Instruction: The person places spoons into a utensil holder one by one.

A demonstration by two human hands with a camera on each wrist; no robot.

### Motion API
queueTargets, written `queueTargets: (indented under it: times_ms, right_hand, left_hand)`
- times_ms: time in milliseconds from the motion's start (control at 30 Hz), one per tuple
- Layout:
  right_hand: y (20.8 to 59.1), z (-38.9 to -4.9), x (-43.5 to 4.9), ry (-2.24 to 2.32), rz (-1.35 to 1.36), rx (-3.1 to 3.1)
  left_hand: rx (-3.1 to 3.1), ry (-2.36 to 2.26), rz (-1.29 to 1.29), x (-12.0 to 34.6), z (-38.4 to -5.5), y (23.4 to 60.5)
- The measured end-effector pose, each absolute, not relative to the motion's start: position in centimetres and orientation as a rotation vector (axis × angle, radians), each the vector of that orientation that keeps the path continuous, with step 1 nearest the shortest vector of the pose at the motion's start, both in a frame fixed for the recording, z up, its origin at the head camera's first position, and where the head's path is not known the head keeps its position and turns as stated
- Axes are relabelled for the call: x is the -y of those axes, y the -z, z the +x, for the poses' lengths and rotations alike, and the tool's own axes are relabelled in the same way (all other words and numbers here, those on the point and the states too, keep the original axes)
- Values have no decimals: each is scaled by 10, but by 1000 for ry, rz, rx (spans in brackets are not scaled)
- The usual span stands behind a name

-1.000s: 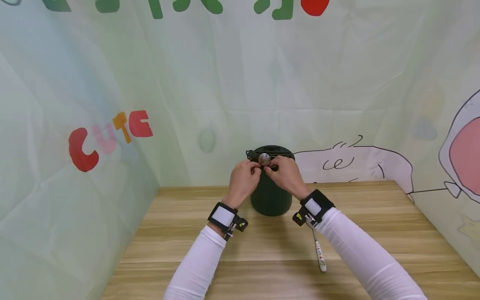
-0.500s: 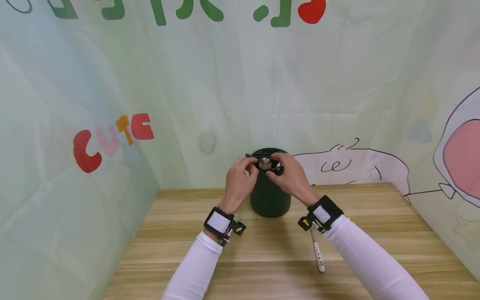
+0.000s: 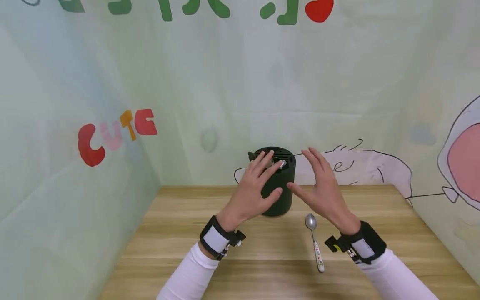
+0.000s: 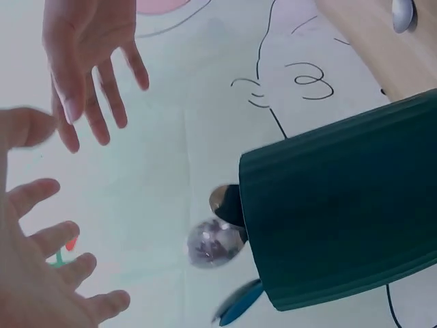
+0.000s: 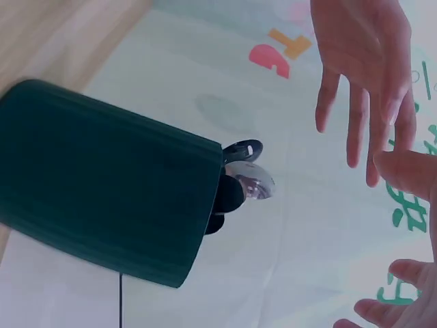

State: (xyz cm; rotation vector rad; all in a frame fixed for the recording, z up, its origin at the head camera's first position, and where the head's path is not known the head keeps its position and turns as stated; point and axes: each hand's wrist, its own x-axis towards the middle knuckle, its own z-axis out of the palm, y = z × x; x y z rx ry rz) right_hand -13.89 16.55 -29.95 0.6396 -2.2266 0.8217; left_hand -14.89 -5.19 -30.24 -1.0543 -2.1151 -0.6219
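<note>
A dark green utensil holder [image 3: 283, 183] stands upright at the back of the table. Out of its top stick a shiny spoon bowl [image 4: 214, 243] and several dark, rounded utensil ends [image 5: 230, 194]. My left hand [image 3: 250, 192] is raised in front of the holder with fingers spread, partly covering it in the head view. To the holder's right, my right hand [image 3: 324, 192] hangs in the air, thumb and fingers apart. Both hands hold nothing, and the wrist views show a gap between their fingers and the utensils.
A teaspoon [image 3: 314, 241] with a white patterned handle lies on the wooden table [image 3: 270, 266], right of the holder. Behind the table hangs a pale printed cloth [image 3: 210, 83], which also runs along both sides.
Both hands were at the utensils on the holder's top, fingers around a round spoon bowl. They have let go, opened and drawn back, the right one moving right and uncovering the teaspoon.
</note>
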Motion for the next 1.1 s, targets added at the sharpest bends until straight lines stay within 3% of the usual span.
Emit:
queueTargets:
  times_ms: [467, 833, 1100]
  right_hand:
    - [369, -85, -207, -713, 543, 2415]
    - [432, -70, -216, -657, 466, 2630]
    - [457, -66, -214, -629, 414, 2759]
  left_hand:
    - [2151, 541, -1285, 22, -124, 345]
    - [2524, 411, -1337, 0, -128, 401]
    - [2749, 290, -1312, -16, -130, 432]
